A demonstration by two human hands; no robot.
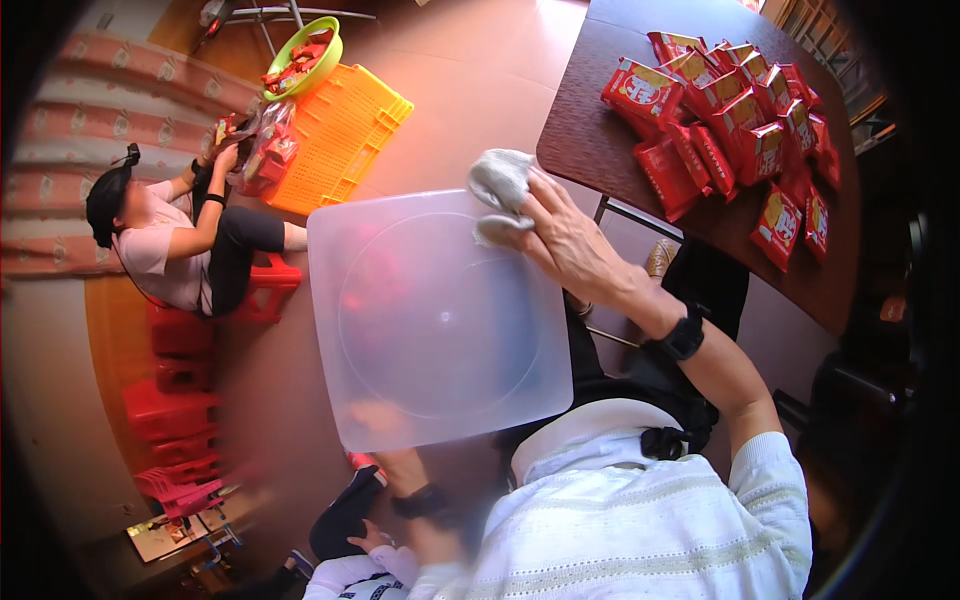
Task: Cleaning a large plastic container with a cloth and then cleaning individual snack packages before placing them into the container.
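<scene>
A translucent, square plastic lid (pixel 445 318) with rounded corners and a faint ring is held up in front of me. My left hand (pixel 380 418) is behind its lower left edge, holding it from underneath. Only a blurred shape of that hand shows through the plastic, and its fingers are not clear. At the lid's upper right corner, my right hand (pixel 560 225) grips a grey cloth (pixel 502 182) bunched over the fingers. The cloth touches the lid's edge. Blurred red and bluish patches show through the plastic.
A dark wooden table (pixel 590 120) at the right bears a heap of red packets (pixel 735 130). At upper left, a seated person (pixel 180 235) handles packets beside a yellow crate (pixel 335 140) and a green basin (pixel 325 70). Red stools (pixel 175 405) stand left; another person (pixel 365 570) is below.
</scene>
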